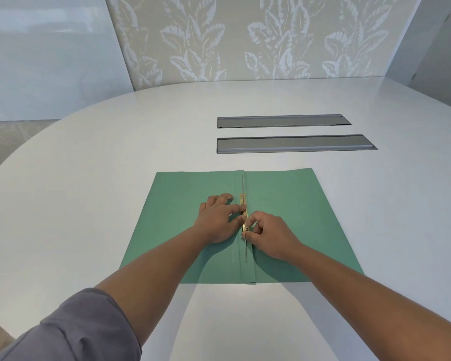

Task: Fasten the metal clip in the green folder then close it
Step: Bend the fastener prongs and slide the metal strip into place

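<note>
Folder (193,225) lies wide open and flat on the white tabletop (89,204), both green leaves spread, spine running straight away from the person. Right down that spine sits the metal clip (244,212), a brass-coloured bar with thin prongs stretching out along the crease toward the far edge and the near one.

Both hands are on it. The left hand (219,220) is spread flat on the left leaf, fingertips pressing against the side of the bar, grip open and holding nothing, just pinning things down. The right hand (268,233) is curled in, thumb and forefinger pinched at the near end of the bar, looking like they have one of the small sliding tabs, though that part is too small to be sure.

So where are we? My read: the fastening step is in hand and not finished. The prongs look laid flat, and the near tab seems to be the bit being worked. Whether the far tab is already locked, I cannot tell. Closing the folder has not begun at all; neither leaf is lifted.
</note>
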